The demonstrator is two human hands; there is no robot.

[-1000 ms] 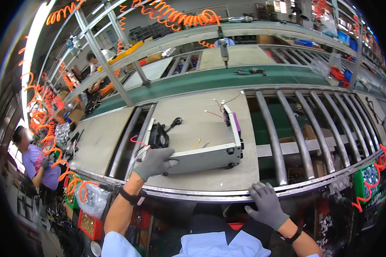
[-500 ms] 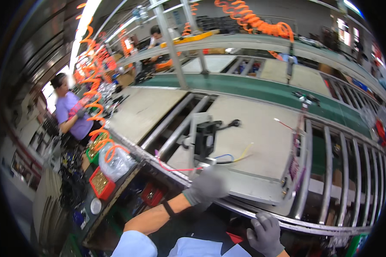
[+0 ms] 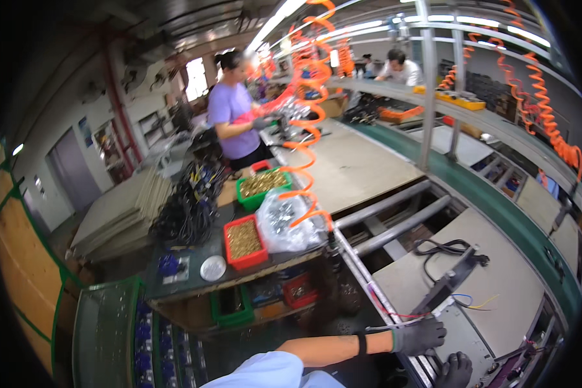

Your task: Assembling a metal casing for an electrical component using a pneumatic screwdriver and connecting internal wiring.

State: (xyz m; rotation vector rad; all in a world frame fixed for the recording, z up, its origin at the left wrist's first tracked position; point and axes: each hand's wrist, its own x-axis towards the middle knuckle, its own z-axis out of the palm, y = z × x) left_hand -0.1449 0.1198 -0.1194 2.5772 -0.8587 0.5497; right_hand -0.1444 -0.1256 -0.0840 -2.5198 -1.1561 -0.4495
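My left hand, in a dark grey glove, rests by the near edge of a grey metal panel. Its fingers are slightly bent, and I see nothing held in them. Close by at the lower edge is my gloved right hand, partly cut off, its fingers loosely apart over the panel. Beyond the left hand, a dark metal bracket-like part stands tilted on the panel. A black power cord loops behind it. Yellow and blue wires stick out on its right, and a thin red wire runs left.
A side bench holds a red bin and a green bin of brass-coloured small parts, a clear plastic bag and bundled black cables. Metal rollers lie between conveyor boards. A co-worker in purple stands beyond, near orange coiled hoses.
The view has swung left, bringing the side bench and co-worker toward the middle. My left hand has come off the bracket's base to the panel's edge; my right hand is now closer to it.
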